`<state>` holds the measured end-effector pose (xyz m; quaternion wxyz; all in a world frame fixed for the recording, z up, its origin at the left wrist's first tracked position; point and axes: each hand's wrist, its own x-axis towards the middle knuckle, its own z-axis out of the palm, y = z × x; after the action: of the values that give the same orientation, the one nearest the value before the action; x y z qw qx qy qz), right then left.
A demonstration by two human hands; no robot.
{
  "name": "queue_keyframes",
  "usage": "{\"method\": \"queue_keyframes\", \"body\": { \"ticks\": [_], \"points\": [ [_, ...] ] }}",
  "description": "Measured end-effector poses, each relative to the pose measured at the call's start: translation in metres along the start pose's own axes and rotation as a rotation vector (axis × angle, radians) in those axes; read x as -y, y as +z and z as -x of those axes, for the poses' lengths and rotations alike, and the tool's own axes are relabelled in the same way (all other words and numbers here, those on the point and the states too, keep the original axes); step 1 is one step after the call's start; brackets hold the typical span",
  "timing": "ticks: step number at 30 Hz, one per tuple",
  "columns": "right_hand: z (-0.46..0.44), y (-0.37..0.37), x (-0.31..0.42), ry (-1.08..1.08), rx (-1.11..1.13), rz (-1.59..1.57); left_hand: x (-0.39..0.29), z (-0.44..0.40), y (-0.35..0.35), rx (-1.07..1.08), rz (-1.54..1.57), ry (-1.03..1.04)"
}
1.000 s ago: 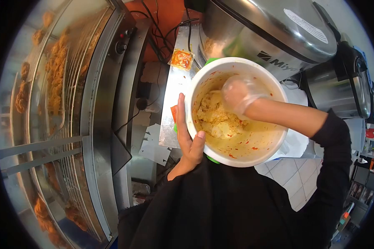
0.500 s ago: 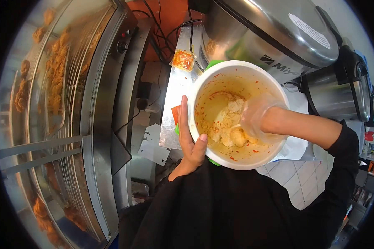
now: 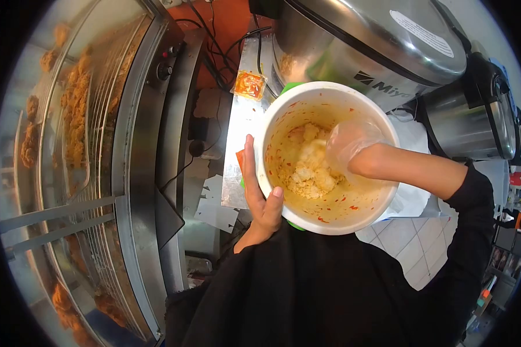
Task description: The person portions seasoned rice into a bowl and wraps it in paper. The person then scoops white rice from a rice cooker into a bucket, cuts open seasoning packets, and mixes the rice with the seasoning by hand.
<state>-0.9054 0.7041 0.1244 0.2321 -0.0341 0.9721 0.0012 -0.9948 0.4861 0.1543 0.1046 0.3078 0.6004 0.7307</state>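
Observation:
A white tub (image 3: 335,230) with green parts showing at its outer edge is tilted towards me. Against its left wall lies my left hand (image 3: 261,203), fingers stretched along the outside and thumb at the rim, holding it. My right hand (image 3: 348,143), in a clear plastic glove, reaches deep inside; its fingers are blurred and partly lost among the food. Clumps of pale yellow, rice-like food (image 3: 314,173) lie at the bottom. Red bits and yellowish residue stick to the inner wall.
A large steel cooker (image 3: 382,52) stands behind the tub, with a second cooker (image 3: 469,130) to its right. An orange-red sauce packet (image 3: 249,85) lies on the metal table (image 3: 237,124). Cables run behind. At left, a glass cabinet (image 3: 118,168) holds fried food.
My right hand has moved up and slightly left within the tub, and the clumps there have shifted. My left hand stays on the tub's side; the view has shifted slightly.

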Motion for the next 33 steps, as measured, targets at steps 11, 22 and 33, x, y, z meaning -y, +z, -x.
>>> {"method": "queue_keyframes", "body": {
  "ticks": [11, 22, 33],
  "points": [
    [-0.005, -0.054, 0.014, -0.065, 0.153, -0.154, 0.003, 0.001, 0.000, -0.019, -0.061, 0.049],
    [-0.039, -0.053, 0.029, -0.328, 0.470, -0.157, 0.003, 0.000, 0.004, -0.035, -0.077, 0.045],
    [-0.004, -0.086, -0.004, 0.017, 0.276, -0.738, 0.005, -0.001, 0.000, -0.032, -0.087, 0.044]
  ]
}}
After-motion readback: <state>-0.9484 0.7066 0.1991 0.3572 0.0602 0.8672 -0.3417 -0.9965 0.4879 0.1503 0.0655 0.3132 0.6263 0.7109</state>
